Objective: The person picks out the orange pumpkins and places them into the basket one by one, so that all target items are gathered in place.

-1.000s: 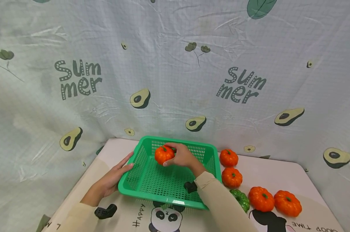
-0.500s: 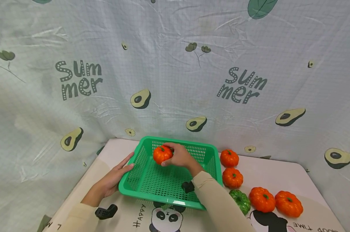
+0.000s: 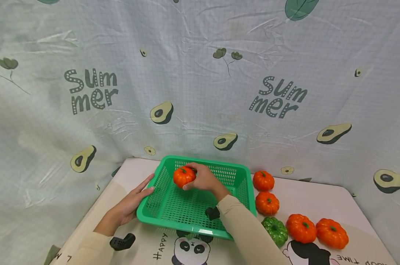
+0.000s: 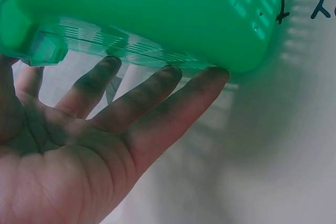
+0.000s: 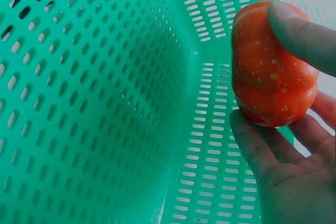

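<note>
My right hand (image 3: 204,179) grips a small orange toy pumpkin (image 3: 183,177) with a green stem, over the left back part of a green plastic basket (image 3: 193,232). In the right wrist view the thumb lies on one side of the pumpkin (image 5: 273,72) and the fingers on the other, with the basket's slotted walls (image 5: 210,145) beside it. My left hand (image 3: 128,206) rests against the basket's left side, its thumb at the rim. Seen from the left wrist, nearly straight fingers (image 4: 173,108) touch the basket's outer wall (image 4: 142,14).
Several orange pumpkins (image 3: 267,203) and one green pumpkin (image 3: 274,231) sit on the table (image 3: 322,198) right of the basket. A printed cloth (image 3: 193,73) hangs behind and at the sides. Black wrist devices (image 3: 123,241) show near both sleeves.
My right hand has shifted slightly left with the orange pumpkin, still over the basket. The left hand stays at the basket's left side.
</note>
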`<state>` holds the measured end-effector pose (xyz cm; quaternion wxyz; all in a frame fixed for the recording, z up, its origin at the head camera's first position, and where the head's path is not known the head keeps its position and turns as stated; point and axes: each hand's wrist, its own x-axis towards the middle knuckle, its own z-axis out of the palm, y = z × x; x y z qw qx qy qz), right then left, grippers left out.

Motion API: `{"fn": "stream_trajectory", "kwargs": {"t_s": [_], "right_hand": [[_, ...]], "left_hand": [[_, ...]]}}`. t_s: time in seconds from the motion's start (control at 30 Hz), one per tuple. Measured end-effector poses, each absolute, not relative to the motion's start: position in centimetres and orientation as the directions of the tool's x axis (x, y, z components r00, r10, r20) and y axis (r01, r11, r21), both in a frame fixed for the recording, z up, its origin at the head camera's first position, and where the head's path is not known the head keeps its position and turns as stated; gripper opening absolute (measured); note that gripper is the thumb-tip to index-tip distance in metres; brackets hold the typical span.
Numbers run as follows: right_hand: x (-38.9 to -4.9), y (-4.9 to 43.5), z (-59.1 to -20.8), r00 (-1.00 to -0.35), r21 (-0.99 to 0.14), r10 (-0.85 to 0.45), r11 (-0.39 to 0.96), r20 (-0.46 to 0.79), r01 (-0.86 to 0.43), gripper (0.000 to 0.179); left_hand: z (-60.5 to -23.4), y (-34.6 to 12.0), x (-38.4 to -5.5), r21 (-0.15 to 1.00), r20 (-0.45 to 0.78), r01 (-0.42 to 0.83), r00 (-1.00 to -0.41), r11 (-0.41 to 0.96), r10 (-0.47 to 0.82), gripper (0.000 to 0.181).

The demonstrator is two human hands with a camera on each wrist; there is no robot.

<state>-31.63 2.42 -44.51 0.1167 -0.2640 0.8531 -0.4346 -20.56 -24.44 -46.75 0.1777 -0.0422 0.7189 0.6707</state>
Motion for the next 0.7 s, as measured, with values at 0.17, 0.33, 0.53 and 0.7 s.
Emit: {"fn": "stream_trajectory", "kwargs": {"t_s": [0.17,0.33,0.53,0.7], "right_hand": [[-31.80,2.07,-44.69,-0.839,-0.806,-0.544,0.489,0.018,-0.334,0.078],[-31.85,1.80,-44.69,-0.832,-0.794,-0.553,0.493,0.029,-0.355,0.077],[-31.76,1.66,-44.66,-0.830,-0.774,-0.555,0.504,0.050,-0.384,0.076],[-31.81,1.47,-44.78,-0.830,-0.769,-0.555,0.502,0.065,-0.396,0.075]], "left_hand": [[-46.68,-24.45,-20.49,0.950,-0.309,-0.297,-0.935,0.096,0.172,0.071],[-46.65,-24.35,-20.47,0.950,-0.309,-0.296,-0.937,0.099,0.160,0.071],[-46.71,-24.30,-20.48,0.951,-0.306,-0.292,-0.939,0.103,0.160,0.071],[-46.77,-24.36,-20.48,0.951,-0.306,-0.293,-0.938,0.097,0.162,0.071]]}}
